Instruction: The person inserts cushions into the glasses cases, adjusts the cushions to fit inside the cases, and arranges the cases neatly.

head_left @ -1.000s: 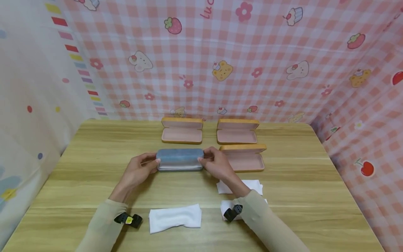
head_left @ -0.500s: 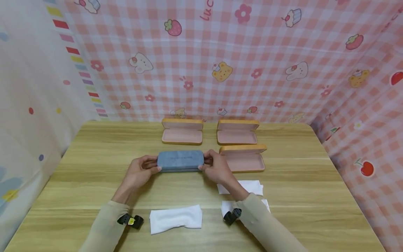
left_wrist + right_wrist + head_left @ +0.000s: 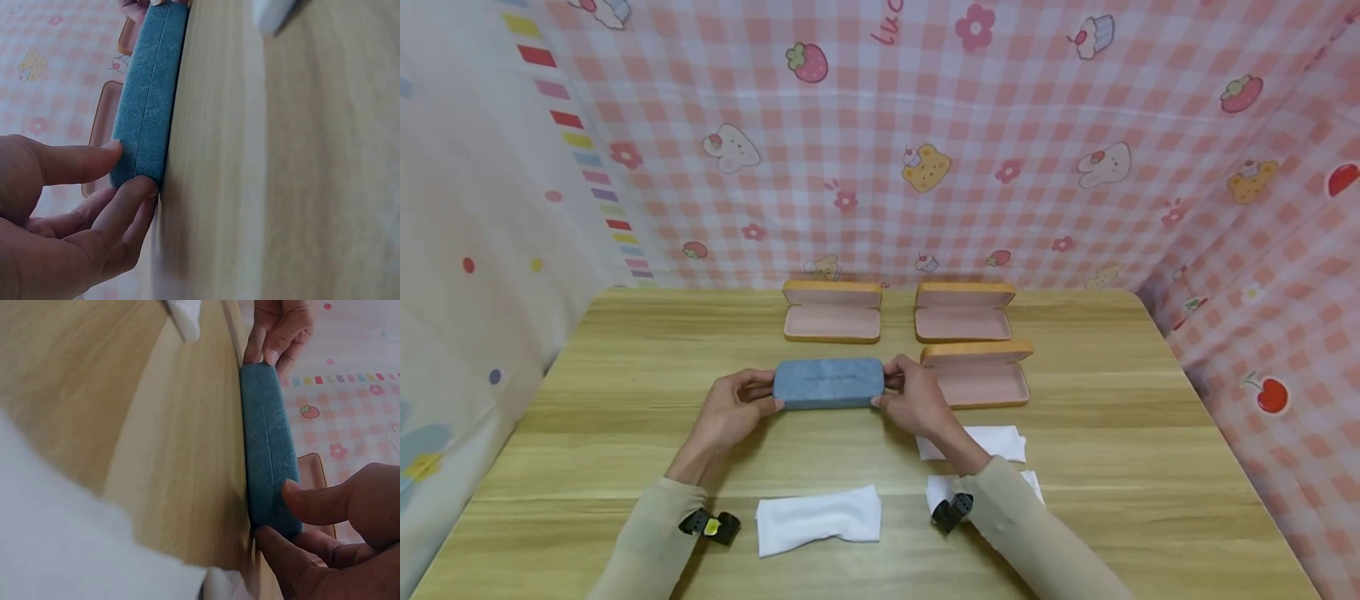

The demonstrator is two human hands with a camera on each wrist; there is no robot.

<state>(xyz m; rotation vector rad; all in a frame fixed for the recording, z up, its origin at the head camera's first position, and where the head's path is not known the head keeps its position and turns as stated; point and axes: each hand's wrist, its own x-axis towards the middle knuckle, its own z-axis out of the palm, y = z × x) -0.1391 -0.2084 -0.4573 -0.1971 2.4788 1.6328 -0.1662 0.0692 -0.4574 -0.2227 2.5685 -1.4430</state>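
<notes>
Starting at the front, we see a white cloth; beyond it, our left hand and right hand pinch the ends of the closed blue case on the table; two open yellow cases sit behind.

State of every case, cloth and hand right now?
Blue textured rectangular case: closed
Left bare hand: gripping that case's left end
Right bare hand: gripping its right end
Back-left orange pink-lined rectangular case: open
Back-right orange pink-lined case: open
Front-right orange pink-lined case: open, partly hidden
Left white rectangular cloth: lying slightly rumpled
Far-right white cloth: lying partly hidden
Near-right white cloth: largely hidden
</notes>
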